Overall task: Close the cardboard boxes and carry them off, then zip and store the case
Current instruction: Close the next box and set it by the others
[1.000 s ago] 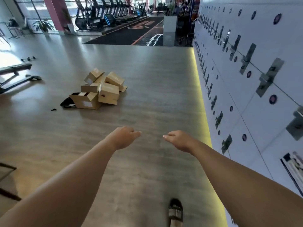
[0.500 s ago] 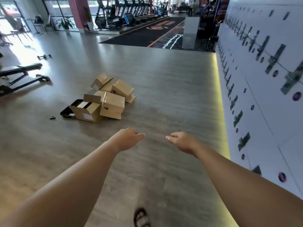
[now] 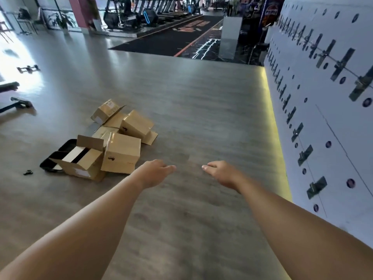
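Reaching out over the floor (image 3: 201,110), we hold both bare arms forward with nothing in either hand. Our left hand (image 3: 155,173) hangs palm down, its fingers (image 3: 169,168) loosely curled and relaxed, gripping nothing. Our right hand (image 3: 221,171) mirrors it, its fingers (image 3: 206,166) also slack and free, the two hands near each other but apart. The boxes (image 3: 121,152) lie in a loose heap on the floor ahead and to our left, well apart from both hands. The nearest box (image 3: 82,164) sits with its flaps open, showing something white and black inside. Just beside it stands a taller box, its flaps down, and two more lie tilted behind, one with a label (image 3: 110,104) on top; flat cardboard lies under and around them. The case (image 3: 49,162), black and lying open on the floor, pokes out from behind the open box on its left side, touching or just beside it; we cannot tell which. A small dark bit (image 3: 28,172) lies on the floor near the case. Along our right runs a white locker wall (image 3: 323,118) with a glowing strip (image 3: 276,126) at its base. Far ahead stand treadmills (image 3: 153,13) on a dark mat (image 3: 173,41), and a bench (image 3: 12,98) shows at the left edge.
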Available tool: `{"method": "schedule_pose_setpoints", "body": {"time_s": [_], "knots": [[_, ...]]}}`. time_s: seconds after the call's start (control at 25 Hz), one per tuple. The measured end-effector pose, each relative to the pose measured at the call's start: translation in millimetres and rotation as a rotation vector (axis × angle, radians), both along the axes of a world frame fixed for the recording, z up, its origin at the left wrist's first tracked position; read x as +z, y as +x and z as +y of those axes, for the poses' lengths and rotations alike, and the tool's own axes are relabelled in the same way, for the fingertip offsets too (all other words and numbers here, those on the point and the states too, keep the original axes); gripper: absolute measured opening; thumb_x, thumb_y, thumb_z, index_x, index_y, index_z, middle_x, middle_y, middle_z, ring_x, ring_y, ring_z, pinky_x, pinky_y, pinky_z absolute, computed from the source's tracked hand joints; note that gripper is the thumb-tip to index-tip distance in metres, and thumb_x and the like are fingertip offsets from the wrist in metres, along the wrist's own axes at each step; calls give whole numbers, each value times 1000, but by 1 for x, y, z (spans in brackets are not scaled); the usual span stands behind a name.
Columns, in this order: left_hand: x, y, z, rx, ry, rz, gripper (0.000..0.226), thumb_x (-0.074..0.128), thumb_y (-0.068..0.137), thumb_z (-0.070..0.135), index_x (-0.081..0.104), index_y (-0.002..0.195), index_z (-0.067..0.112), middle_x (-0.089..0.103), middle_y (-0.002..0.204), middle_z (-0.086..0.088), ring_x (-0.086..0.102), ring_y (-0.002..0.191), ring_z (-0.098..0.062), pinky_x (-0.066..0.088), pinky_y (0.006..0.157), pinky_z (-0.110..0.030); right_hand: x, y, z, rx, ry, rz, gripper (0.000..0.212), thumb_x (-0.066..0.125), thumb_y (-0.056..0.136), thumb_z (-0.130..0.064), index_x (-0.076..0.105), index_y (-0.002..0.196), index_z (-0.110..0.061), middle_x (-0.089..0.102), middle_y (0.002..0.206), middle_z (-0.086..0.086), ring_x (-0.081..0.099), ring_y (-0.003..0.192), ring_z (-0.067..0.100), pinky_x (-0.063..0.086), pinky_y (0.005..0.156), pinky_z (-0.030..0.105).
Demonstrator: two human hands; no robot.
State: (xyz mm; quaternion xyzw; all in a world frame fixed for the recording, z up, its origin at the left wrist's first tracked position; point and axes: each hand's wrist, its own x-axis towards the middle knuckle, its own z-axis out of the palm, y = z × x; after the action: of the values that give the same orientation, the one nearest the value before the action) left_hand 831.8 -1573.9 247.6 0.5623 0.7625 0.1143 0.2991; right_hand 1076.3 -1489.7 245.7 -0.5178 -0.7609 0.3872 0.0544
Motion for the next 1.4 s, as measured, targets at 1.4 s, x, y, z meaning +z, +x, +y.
{"method": "schedule_pose_setpoints", "body": {"time_s": [1.4], "knots": [[-62, -509, 808, 497, -159, -14, 58, 40, 89, 71, 66, 115, 26, 65, 114, 5, 60, 101, -14, 50, 93, -39, -45, -566, 923, 550, -37, -236, 80, 50, 92, -69, 39, 155, -20, 40, 160, 4, 41, 145, 25, 34, 118, 43]]}}
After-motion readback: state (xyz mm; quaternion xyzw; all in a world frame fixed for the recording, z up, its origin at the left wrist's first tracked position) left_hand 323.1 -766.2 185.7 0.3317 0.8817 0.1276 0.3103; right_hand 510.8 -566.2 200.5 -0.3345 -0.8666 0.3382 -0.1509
